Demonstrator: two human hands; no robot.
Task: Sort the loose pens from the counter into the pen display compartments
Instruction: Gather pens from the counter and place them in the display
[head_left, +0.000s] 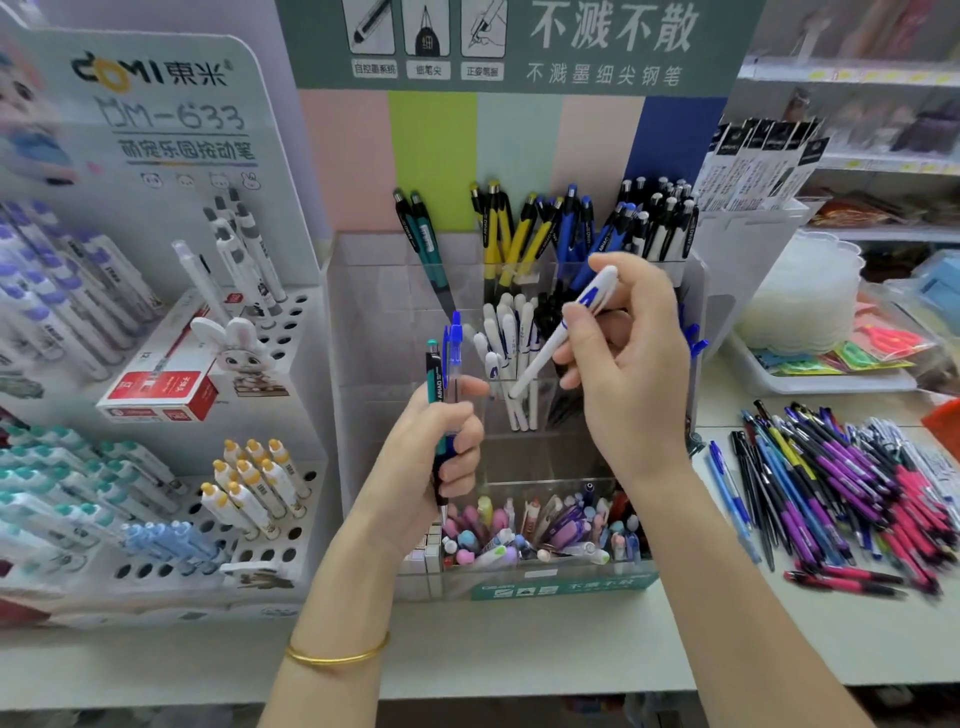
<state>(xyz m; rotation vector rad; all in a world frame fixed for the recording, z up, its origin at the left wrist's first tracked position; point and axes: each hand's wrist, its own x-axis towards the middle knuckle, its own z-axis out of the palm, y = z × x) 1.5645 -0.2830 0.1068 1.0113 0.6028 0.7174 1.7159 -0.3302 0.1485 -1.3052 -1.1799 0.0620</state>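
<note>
White-and-blue pen (558, 332), gold bangle (337, 656)

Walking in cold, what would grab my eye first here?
The right hand pinches a white-and-blue pen above the clear pen display at centre, while the left hand grips a small bunch of pens beside it. To the right, a colourful heap of loose pens sprawls across the counter.

Lower barrels of the teal-and-black click pen (434, 375) and the clear blue-capped pen (455, 344) are covered by the left hand (441, 462). The middle of the white-and-blue plastic pen (540, 358) is hidden by the right hand (631, 379). The loose multicoloured pen pile (841, 483), at right, is blurred & cut by the pic. edge.
</note>
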